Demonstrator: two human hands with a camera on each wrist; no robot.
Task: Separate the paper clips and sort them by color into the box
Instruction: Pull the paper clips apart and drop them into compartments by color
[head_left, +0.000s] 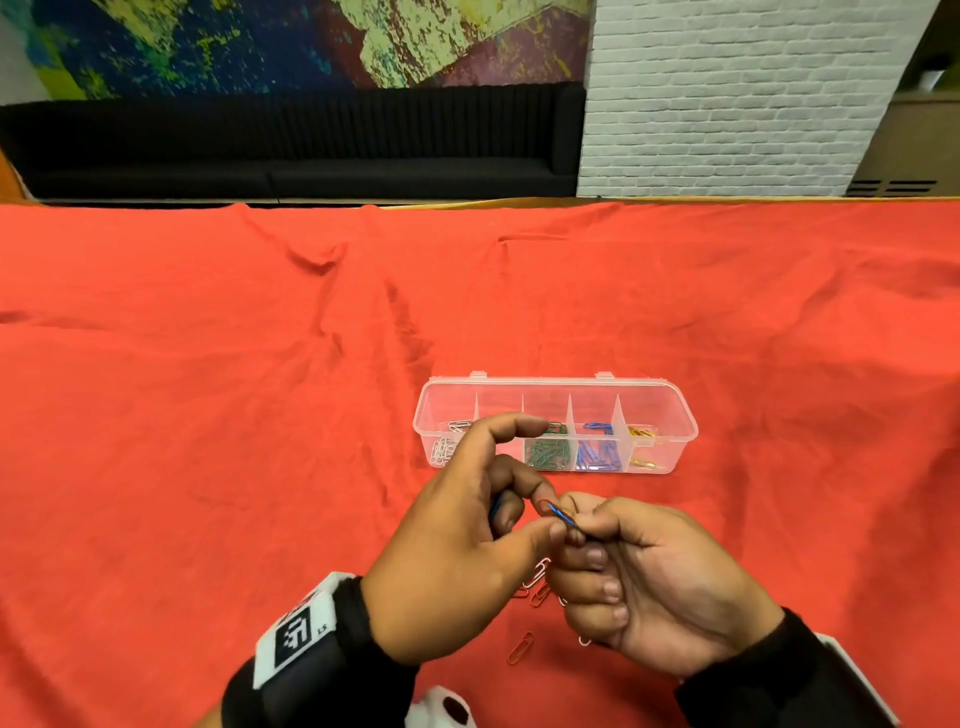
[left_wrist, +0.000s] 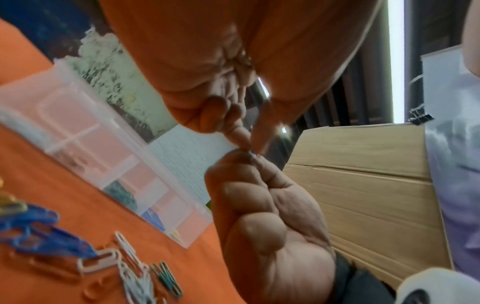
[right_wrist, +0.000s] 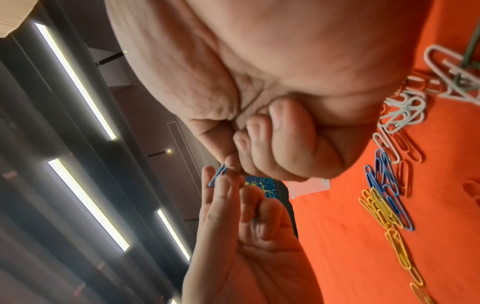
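Above the red cloth, both hands meet over a linked pair of clips, blue and red (head_left: 558, 512). My left hand (head_left: 549, 514) pinches one end with thumb and middle finger; its index finger sticks out, and its curled lower fingers hold another blue clip (head_left: 496, 506). My right hand (head_left: 577, 526) pinches the other end. The right wrist view shows the blue clip (right_wrist: 217, 176) between the fingertips. The clear divided box (head_left: 685, 431) stands open just beyond the hands, with white, green, blue and yellow clips in separate compartments. Under the hands lie loose clips (head_left: 537, 571).
A single red clip (head_left: 520, 648) lies near the front. The wrist views show the pile: blue clips (right_wrist: 387, 185), a yellow chain (right_wrist: 397, 244), white clips (right_wrist: 400, 109), and a green one (left_wrist: 168, 277). Wrinkled red cloth (head_left: 208, 415) covers the table.
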